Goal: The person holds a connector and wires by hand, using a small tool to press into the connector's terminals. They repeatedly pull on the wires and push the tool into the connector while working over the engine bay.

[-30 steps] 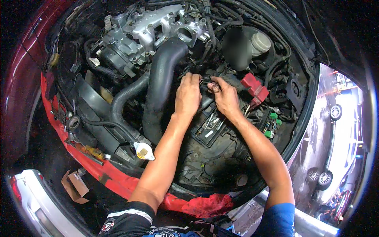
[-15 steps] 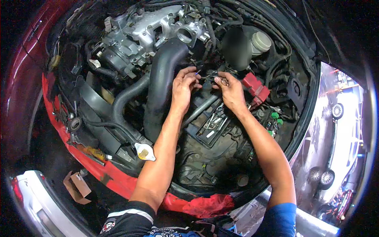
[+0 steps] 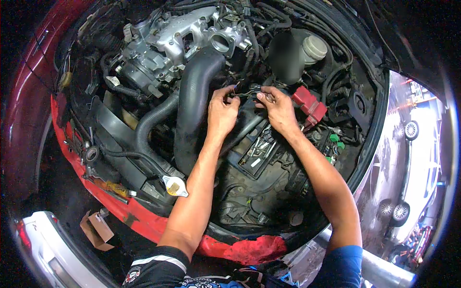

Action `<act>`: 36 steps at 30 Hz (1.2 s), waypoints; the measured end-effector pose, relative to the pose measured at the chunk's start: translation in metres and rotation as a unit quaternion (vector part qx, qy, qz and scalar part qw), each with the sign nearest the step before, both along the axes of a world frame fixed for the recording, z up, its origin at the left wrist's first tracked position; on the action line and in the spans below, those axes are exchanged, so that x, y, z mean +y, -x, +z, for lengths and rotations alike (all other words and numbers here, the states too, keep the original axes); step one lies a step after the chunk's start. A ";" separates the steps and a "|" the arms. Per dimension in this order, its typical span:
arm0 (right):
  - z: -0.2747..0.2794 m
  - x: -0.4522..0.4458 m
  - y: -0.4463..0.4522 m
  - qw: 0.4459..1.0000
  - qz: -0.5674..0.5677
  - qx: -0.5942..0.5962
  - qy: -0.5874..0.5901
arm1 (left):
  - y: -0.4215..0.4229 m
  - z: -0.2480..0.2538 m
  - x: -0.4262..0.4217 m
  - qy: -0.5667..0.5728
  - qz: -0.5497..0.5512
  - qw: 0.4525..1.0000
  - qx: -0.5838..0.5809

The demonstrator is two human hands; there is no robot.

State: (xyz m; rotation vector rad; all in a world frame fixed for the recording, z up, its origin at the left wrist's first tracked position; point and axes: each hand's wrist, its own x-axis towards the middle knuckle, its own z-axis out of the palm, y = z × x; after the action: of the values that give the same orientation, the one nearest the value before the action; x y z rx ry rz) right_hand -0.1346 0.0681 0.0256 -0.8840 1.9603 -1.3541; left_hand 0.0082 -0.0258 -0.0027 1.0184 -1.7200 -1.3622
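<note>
The wires point(image 3: 246, 92) are located above the engine bay, between the two hands. A small dark connector point(image 3: 257, 89) sits at their right end, next to the fingertips of the right hand point(image 3: 280, 114). The right hand pinches the wires between thumb and forefinger, its other fingers curled. The left hand point(image 3: 222, 115) has its fingers bent and its thumb near the left end of the wires; whether it grips them cannot be told.

The black hose point(image 3: 192, 110) runs just beside the left hand. The red cover point(image 3: 309, 106) is near the right hand, on its outer side. Below the hands, a grey pipe point(image 3: 247, 126) runs at a slant, near a tray point(image 3: 247, 168) containing metal tools point(image 3: 263, 145). A red cloth point(image 3: 245, 248) lies along the front edge of the bay.
</note>
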 end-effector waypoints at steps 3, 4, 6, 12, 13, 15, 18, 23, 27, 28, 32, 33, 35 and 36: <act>0.001 0.000 0.000 1.000 0.002 -0.005 0.002 | -0.001 -0.003 -0.004 0.028 -0.013 0.999 0.019; 0.002 0.000 0.001 1.000 0.006 -0.002 0.003 | -0.001 -0.003 -0.005 0.041 -0.015 0.999 0.028; 0.001 0.000 0.002 1.000 0.013 0.002 0.001 | -0.001 0.000 -0.004 0.025 -0.020 0.999 0.042; -0.001 0.003 0.005 0.999 0.047 0.012 0.001 | -0.001 0.007 -0.002 -0.046 -0.024 0.998 0.033; 0.001 0.003 0.005 0.999 0.050 0.009 -0.004 | 0.000 0.006 -0.002 -0.040 -0.018 0.999 0.029; -0.001 0.004 0.005 0.998 0.059 0.011 -0.006 | 0.002 0.006 0.000 -0.086 -0.006 0.995 0.042; -0.006 0.004 0.009 0.997 0.074 0.021 -0.005 | 0.003 0.008 0.000 -0.112 0.001 0.992 0.064; -0.002 0.003 0.012 0.996 0.073 0.045 -0.018 | 0.005 -0.001 -0.002 -0.147 -0.022 0.983 0.107; 0.006 0.003 0.013 0.992 0.080 0.086 -0.055 | 0.006 0.005 0.000 -0.206 -0.032 0.965 0.161; 0.008 0.003 0.013 0.991 0.085 0.084 -0.057 | 0.005 0.004 0.000 -0.209 -0.035 0.963 0.166; 0.013 0.004 0.014 0.991 0.099 0.070 -0.053 | 0.004 0.001 -0.003 -0.200 -0.047 0.968 0.147; 0.013 0.004 0.014 0.991 0.102 0.066 -0.048 | 0.004 0.000 -0.004 -0.192 -0.049 0.971 0.133; 0.013 0.003 0.013 0.988 0.110 0.077 -0.071 | 0.004 -0.002 -0.004 -0.167 -0.047 0.977 0.123; 0.015 0.003 0.011 0.987 0.114 0.082 -0.083 | 0.004 0.000 -0.004 -0.155 -0.046 0.980 0.118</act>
State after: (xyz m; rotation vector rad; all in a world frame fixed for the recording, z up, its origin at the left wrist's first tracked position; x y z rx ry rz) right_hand -0.1460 0.0709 0.0404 -1.1291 1.9885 -1.0001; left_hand 0.0042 -0.0298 -0.0028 0.9056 -1.4221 -1.7753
